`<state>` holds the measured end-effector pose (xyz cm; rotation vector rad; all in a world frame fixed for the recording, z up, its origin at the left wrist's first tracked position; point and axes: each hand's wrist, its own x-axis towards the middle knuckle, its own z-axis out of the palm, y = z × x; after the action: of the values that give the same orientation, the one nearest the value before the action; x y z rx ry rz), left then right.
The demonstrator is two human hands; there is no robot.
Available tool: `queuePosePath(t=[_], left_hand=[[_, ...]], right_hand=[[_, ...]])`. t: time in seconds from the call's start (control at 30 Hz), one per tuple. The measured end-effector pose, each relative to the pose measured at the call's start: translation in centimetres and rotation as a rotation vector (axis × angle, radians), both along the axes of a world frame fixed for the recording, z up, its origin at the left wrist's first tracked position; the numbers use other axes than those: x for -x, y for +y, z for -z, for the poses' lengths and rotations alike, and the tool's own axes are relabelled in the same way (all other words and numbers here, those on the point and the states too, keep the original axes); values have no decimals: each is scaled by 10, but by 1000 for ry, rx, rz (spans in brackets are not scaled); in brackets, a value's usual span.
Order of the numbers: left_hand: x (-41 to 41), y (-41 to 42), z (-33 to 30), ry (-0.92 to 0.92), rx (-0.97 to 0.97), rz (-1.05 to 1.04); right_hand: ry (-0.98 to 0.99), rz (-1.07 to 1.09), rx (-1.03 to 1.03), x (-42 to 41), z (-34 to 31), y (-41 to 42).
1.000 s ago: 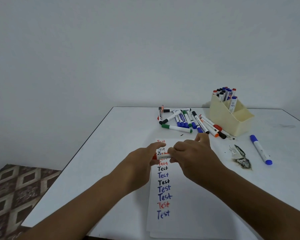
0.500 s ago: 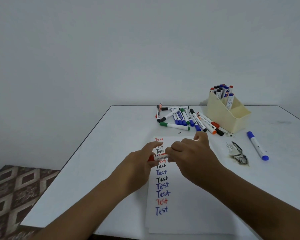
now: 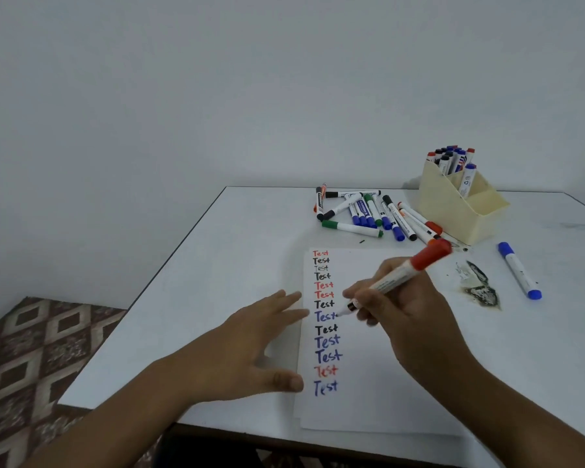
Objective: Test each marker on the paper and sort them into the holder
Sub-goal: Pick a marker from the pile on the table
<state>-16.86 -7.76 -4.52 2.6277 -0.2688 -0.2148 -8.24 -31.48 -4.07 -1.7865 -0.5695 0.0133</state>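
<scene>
A: Your left hand (image 3: 247, 346) lies flat with fingers spread, its grip open, pinning the left edge of the paper (image 3: 379, 383); thin sheet, I'd guess it slides on the worktop (image 3: 250, 238) unless pressed

B: And the marker?

A: The red marker (image 3: 394, 276) sits in your right hand (image 3: 406, 309), grip closed around the lower barrel, cap posted on the back end, tip just above the column of test words; light, stiff, smooth plastic, so hold near the tip for control

B: The rest?

A: Untested markers (image 3: 368, 214) lie loose beyond the paper; the holder (image 3: 453, 211) stands further right, already part filled
</scene>
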Motion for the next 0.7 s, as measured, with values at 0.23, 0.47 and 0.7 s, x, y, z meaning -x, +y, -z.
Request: queuePosePath(t=[0.23, 0.47, 0.7], left_hand=[[6, 0, 17, -31, -192, 138], [9, -2, 27, -129, -235, 131], [11, -3, 27, -140, -190, 121]], right_hand=[[323, -185, -147, 30, 19, -1], [180, -206, 99, 40, 26, -5], [89, -191, 121, 41, 30, -4]])
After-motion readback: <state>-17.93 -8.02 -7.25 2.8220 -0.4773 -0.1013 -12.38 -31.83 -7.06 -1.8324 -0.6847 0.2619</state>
